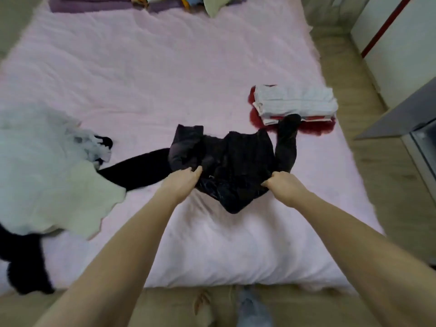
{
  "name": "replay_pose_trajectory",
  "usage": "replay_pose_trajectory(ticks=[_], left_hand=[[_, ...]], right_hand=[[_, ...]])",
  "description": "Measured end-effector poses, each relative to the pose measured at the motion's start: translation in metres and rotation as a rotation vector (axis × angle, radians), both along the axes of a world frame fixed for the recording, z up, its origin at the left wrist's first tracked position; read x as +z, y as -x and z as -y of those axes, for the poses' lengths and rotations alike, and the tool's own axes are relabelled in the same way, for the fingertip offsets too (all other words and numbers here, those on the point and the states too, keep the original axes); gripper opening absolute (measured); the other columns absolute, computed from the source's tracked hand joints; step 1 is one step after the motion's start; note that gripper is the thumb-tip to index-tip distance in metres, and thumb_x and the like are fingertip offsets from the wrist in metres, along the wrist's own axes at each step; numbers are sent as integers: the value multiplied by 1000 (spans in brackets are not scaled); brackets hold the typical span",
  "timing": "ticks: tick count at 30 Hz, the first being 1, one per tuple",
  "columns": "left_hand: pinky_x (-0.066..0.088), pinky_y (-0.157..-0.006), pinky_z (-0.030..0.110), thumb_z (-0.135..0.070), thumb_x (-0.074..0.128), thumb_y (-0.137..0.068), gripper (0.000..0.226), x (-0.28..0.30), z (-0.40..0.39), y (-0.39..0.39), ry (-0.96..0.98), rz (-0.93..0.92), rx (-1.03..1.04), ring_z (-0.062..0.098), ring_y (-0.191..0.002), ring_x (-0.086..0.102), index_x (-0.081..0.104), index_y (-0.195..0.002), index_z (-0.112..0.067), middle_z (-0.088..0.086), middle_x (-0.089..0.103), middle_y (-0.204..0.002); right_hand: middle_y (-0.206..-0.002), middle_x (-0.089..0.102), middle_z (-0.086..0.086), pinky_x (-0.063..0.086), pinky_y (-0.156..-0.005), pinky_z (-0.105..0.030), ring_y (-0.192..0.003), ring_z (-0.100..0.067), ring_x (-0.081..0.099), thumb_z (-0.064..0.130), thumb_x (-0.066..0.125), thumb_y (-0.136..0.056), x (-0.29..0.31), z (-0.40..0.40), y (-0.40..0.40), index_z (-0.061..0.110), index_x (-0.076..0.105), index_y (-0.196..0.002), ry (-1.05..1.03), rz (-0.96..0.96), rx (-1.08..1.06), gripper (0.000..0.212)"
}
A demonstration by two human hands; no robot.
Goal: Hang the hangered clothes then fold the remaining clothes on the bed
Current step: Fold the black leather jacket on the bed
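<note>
here both hands, left hand [182, 185] and right hand [284, 186], pinch the black garment [236, 159].

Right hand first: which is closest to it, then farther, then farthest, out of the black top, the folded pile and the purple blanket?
From the right hand, in the head view:
1. Black top: gripped by that hand, mid-bed.
2. Folded pile: beyond the hand, near the bed's right edge.
3. Purple blanket: farthest, at the bed's far end, left.
</note>
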State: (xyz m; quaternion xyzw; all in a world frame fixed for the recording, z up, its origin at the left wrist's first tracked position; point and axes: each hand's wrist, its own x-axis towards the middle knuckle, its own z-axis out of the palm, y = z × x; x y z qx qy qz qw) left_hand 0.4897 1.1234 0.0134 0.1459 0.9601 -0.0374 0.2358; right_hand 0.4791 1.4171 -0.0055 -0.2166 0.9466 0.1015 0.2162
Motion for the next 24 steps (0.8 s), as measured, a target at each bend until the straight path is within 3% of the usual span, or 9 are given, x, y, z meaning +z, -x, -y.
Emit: replay_pose_trajectory(ticks=[2,5,8,12,16,18,20,22,24], left_hand=[[48,-91,41,2,36,-93,42,-41,3,-41,-11,148,-15,34,-114,57,41,-134,-8,17,55,-125],[47,-80,34,-4,38,-93,35,-74,5,-78,67,333,-47,30,-106,59,50,-125,-12,11,58,-118],[47,-79,35,-11,45,-93,29,-74,4,-81,117,335,-68,27,-102,60,58,-118,-16,5,61,-115],[49,-83,37,-20,45,-95,28,-53,-5,-52,10,266,8,28,-103,60,58,-120,-18,5,62,-116],[46,-76,35,-24,45,-96,28,-39,-27,-29,-160,197,121,25,-104,60,60,-120,-21,3,64,-116],[49,-82,36,-25,47,-97,31,-44,-41,-20,-308,189,234,22,-106,60,57,-125,-20,1,65,-118],[50,-91,38,-25,49,-98,35,-54,-58,-8,-434,182,350,21,-107,61,54,-131,-16,1,65,-119],[49,-95,38,-25,51,-97,37,-73,-78,9,-504,160,448,21,-110,60,53,-132,-13,4,64,-123],[48,-96,38,-25,53,-97,38,-89,-97,20,-522,161,483,23,-114,58,52,-133,-13,5,59,-129]], right_hand=[[-107,66,-3,49,-80,-33,-96,-27,60,-7,43,-84,-41,7,-38,20,65,-115,-80,101,11,47],[-110,65,-3,40,-80,-30,-96,-26,58,-5,42,-85,-76,9,-80,15,64,-110,-142,298,6,39],[-91,59,-4,34,-73,-29,-84,-25,53,0,45,-85,-80,10,-92,14,55,-78,-93,410,-90,18],[-81,60,-6,39,-62,-31,-76,-29,58,5,41,-88,-66,6,-72,15,54,-69,88,351,-255,25],[-87,67,-6,47,-65,-34,-77,-30,62,12,38,-93,-52,-4,-40,13,65,-89,230,184,-307,27],[-91,68,-6,51,-68,-38,-78,-29,61,14,38,-93,-56,-14,-19,15,65,-94,283,82,-322,27],[-107,67,-7,51,-82,-41,-94,-30,61,11,41,-92,-65,-30,4,15,64,-110,261,-2,-285,30],[-137,51,-10,36,-106,-38,-127,-31,45,7,48,-90,-82,-53,26,13,49,-134,93,13,-159,45],[-160,13,-13,8,-121,-38,-148,-29,8,8,51,-92,-93,-71,36,13,20,-152,-122,83,38,67]])
